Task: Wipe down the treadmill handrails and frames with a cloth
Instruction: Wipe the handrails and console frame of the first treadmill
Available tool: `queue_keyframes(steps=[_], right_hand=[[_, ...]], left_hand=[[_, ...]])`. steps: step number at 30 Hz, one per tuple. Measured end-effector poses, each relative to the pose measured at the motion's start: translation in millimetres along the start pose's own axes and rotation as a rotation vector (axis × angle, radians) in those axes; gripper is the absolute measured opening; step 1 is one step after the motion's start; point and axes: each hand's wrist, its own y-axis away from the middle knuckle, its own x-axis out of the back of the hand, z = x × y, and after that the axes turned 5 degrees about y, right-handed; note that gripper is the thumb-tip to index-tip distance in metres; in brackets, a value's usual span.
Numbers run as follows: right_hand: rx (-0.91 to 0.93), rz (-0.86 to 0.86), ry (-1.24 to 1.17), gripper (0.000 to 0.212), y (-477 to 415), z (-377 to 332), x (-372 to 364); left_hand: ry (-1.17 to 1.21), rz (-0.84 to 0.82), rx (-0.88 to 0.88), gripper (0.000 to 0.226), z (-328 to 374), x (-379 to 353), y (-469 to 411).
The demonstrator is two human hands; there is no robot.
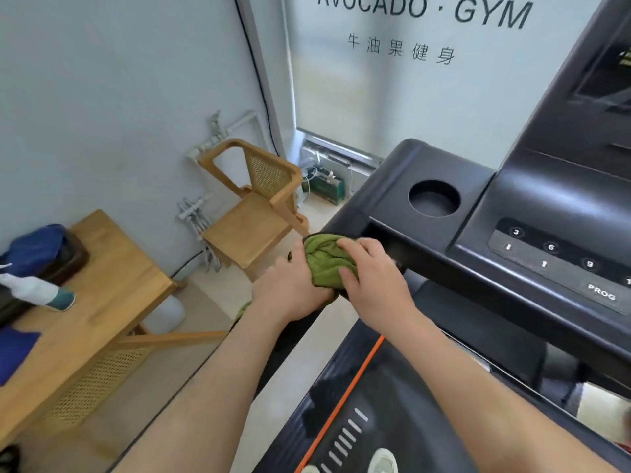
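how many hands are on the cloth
2. The left hand grips the cloth from its left side; the right hand holds its right side.

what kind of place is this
Most likely a small gym. The wall sign reads AVOCADO GYM, and the person stands on a treadmill whose console has numbered keys and a PROG button. The left hand and right hand grip a green cloth on its handrail.
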Motion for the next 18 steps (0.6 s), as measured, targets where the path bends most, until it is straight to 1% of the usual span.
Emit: queue_keyframes(steps=[2, 4, 6, 8, 9, 10, 11, 13, 14, 15, 18], right_hand=[[-0.076, 0.046, -0.018, 0.037, -12, 5, 6], [-0.083, 0.116, 0.114, 0.032, -24, 6, 9], [-0.034, 0.207, 0.249, 0.03, -33, 7, 6], [-0.04, 0.291, 0.235, 0.028, -37, 9, 3], [-0.044, 0.303, 0.229, 0.029, -36, 9, 1], [-0.041, 0.279, 0.238, 0.036, -33, 7, -4], [-0.041, 0.229, 0.257, 0.047, -28, 5, -10], [-0.051, 0.09, 0.263, 0.069, -11, -8, -24], [-0.048, 0.037, 0.277, 0.073, -2, -18, -32], [-0.037, 0.01, 0.305, 0.074, 8, -28, -38], [0.023, -0.006, 0.39, 0.066, 31, -50, -47]], left_hand=[[0.104, -0.057, -0.077, 0.113, 10, 4, -20], [0.162, -0.081, -0.184, 0.111, 21, 8, -39], [0.216, -0.068, -0.301, 0.109, 30, 7, -52], [0.187, -0.04, -0.369, 0.11, 30, 2, -58], [0.169, -0.011, -0.379, 0.109, 26, -2, -58], [0.166, 0.012, -0.352, 0.107, 18, -3, -55], [0.179, 0.013, -0.304, 0.104, 11, -5, -50], [0.192, -0.046, -0.189, 0.102, -10, -5, -38], [0.179, -0.069, -0.152, 0.102, -20, -4, -30], [0.169, -0.079, -0.129, 0.1, -30, -4, -21], [0.133, -0.058, -0.105, 0.09, -51, -3, 10]])
